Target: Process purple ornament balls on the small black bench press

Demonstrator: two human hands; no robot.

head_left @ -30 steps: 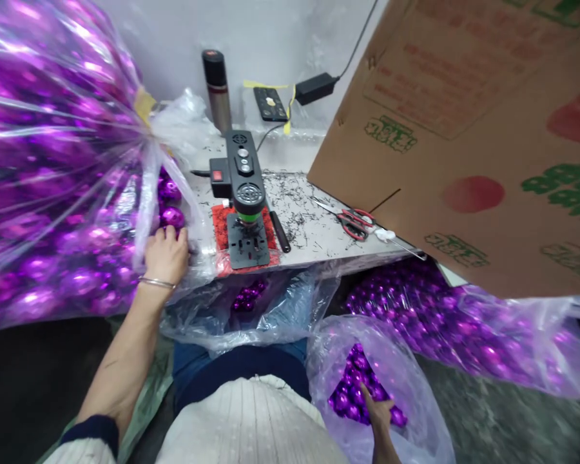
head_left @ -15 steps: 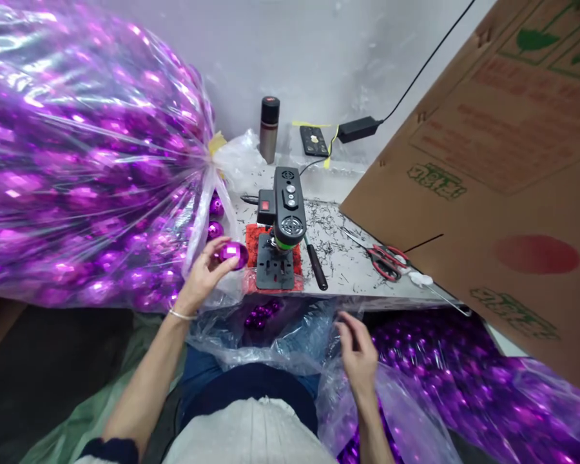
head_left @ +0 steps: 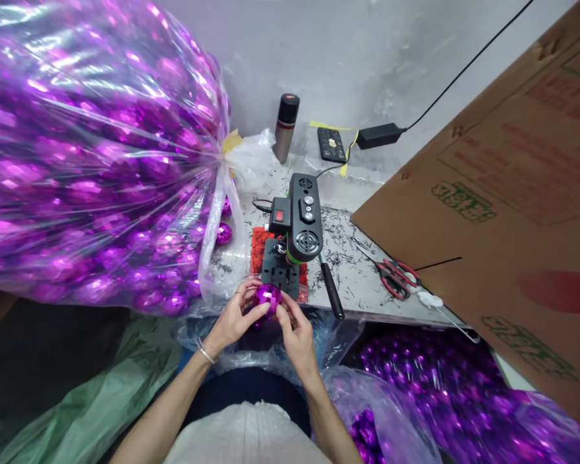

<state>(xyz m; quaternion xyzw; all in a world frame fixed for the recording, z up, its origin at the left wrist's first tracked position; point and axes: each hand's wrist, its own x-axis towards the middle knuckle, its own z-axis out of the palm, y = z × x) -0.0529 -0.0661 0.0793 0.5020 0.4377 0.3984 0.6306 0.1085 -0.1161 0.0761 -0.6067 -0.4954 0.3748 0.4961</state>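
Observation:
A shiny purple faceted ball is held between both hands at the table's front edge. My left hand grips its left side with fingers and thumb. On the right side, my right hand has its fingers closed against the ball. Just behind them stands a small black machine with a flat slotted base plate, a red switch and a black lever handle. The base plate rests on a red mat. Another purple ball lies to the left of the machine.
A big clear bag of purple balls fills the left. Scissors lie right of the machine beside a large cardboard box. Behind are a bottle, a phone and a power adapter. More bagged balls are at lower right.
My left hand has brought the ball right and down to the table's front edge. My right hand has moved left and closed on the ball. The camera view has shifted slightly.

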